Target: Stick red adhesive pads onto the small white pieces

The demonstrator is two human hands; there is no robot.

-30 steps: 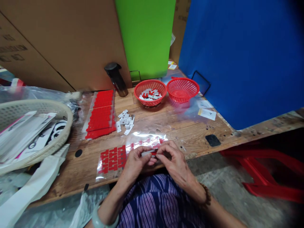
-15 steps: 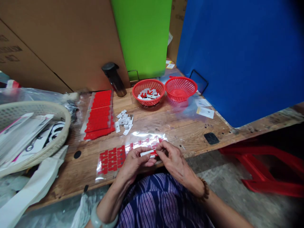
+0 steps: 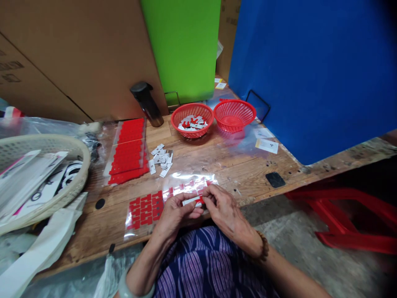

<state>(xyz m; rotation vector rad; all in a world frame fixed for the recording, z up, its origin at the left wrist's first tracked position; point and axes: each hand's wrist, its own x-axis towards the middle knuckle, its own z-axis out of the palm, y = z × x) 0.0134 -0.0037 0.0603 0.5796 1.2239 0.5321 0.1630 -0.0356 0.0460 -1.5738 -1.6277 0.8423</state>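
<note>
My left hand (image 3: pixel 178 213) grips a small white strip (image 3: pixel 191 200) between thumb and fingers, near the table's front edge. My right hand (image 3: pixel 223 209) pinches at the strip's right end, where a red sticker piece (image 3: pixel 200 200) shows; the fingertips partly hide it. Under and behind both hands lies a clear sheet of red T-shaped stickers (image 3: pixel 145 211), its right part glossy with glare. Beyond it is a loose pile of white strips (image 3: pixel 161 159), several with a small dark mark. A stack of red sticker sheets (image 3: pixel 128 151) lies left of the pile.
A red basket (image 3: pixel 176 124) holds white and red pieces, beside a second red basket (image 3: pixel 248 111). A dark bottle (image 3: pixel 147 103) stands behind. At left is a cream basket (image 3: pixel 83 165) of printed sheets. Green (image 3: pixel 182 45) and blue panels (image 3: pixel 310 74) rise behind; a red stool (image 3: pixel 335 219) stands right.
The view has shifted slightly. My right fingertips have moved a little on the red piece at the strip's end; my left hand keeps its hold on the white strip.
</note>
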